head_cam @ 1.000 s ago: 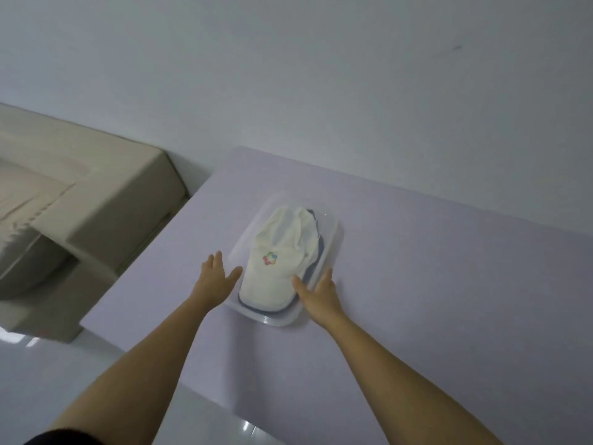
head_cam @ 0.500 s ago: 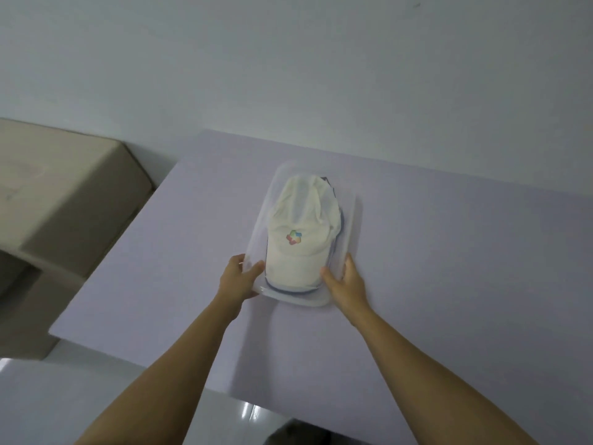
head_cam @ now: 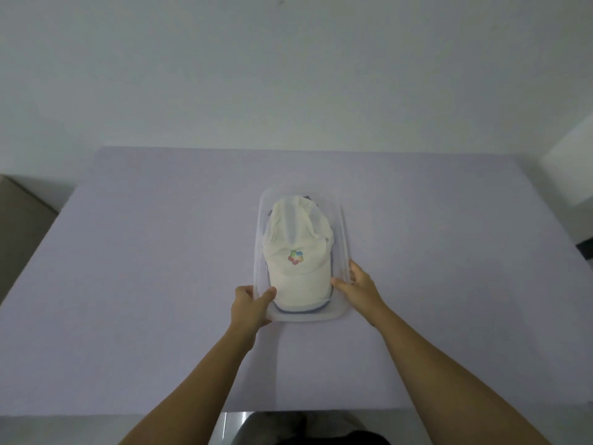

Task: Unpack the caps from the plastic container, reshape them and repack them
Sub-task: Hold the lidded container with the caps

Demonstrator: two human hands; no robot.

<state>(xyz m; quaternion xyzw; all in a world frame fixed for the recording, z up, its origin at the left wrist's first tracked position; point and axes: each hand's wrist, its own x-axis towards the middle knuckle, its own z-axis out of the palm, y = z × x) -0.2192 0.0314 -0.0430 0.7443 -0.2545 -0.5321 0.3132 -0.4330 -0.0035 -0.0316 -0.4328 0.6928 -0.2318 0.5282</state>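
A clear plastic container [head_cam: 342, 226] lies in the middle of the lilac table [head_cam: 144, 268]. In it rests a white cap [head_cam: 300, 252] with a coloured logo, its brim towards me. A dark blue cap edge [head_cam: 303, 311] shows beneath the white one. My left hand [head_cam: 252, 305] grips the container's near left corner, thumb over the rim. My right hand [head_cam: 357, 289] holds the near right rim, thumb touching the white cap's brim.
A pale wall rises behind the table. A beige piece of furniture [head_cam: 19, 220] stands off the table's left edge. A white object [head_cam: 574, 162] sits past the right edge. The table's near edge runs just below my forearms.
My view has swung so the table now faces me squarely. Both hands went from lying flat beside the container to gripping its near corners.
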